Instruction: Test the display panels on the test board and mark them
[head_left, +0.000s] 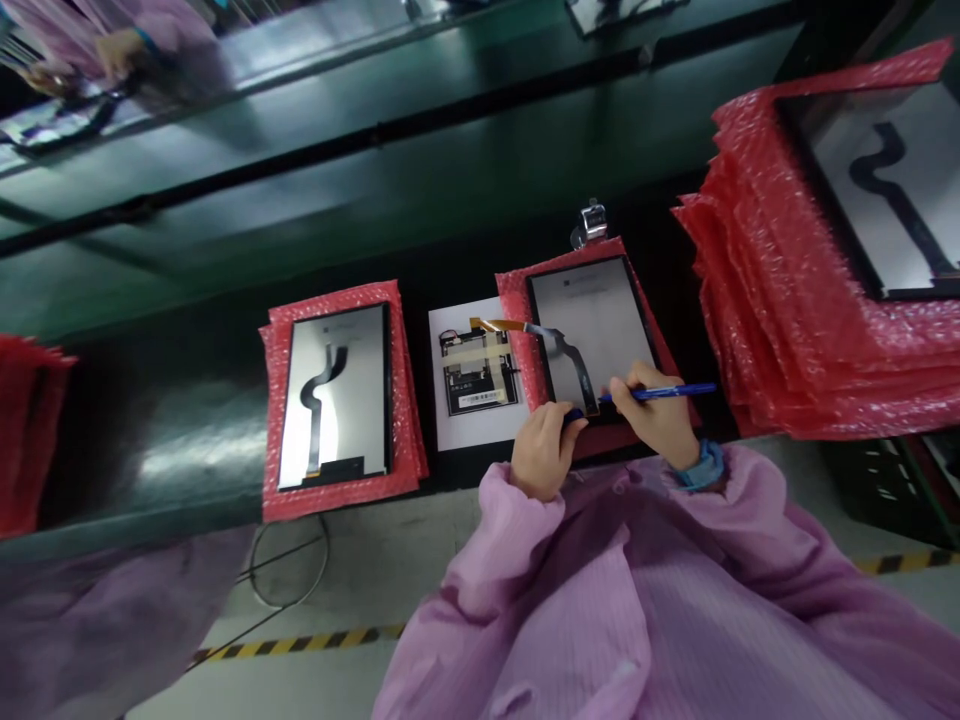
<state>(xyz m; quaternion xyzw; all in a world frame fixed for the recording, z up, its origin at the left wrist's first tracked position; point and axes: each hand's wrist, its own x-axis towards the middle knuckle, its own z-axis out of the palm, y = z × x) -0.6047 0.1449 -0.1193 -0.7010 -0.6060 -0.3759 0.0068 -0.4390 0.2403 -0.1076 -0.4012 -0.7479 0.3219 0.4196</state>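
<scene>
A display panel [596, 300] with a silvery back lies on red bubble wrap in front of me. My right hand [660, 415] grips a blue pen [671, 391], its tip at the lower end of a black flex cable [576, 365] on that panel. At the panel's lower left corner is my left hand [544, 450], fingers closed around a small dark blue piece [572, 415], too small to name. The cable's amber end [495, 324] reaches left over a circuit board assembly with a battery-like block [480, 375], which lies on a white sheet [469, 432].
Left of the sheet, another panel [349, 390] rests on red bubble wrap. A tall stack of red bubble-wrap sleeves [817, 340] at right carries a further panel [911, 190]. A metal object [592, 222] stands behind my panel. A co-worker's hands [120, 55] are across the bench.
</scene>
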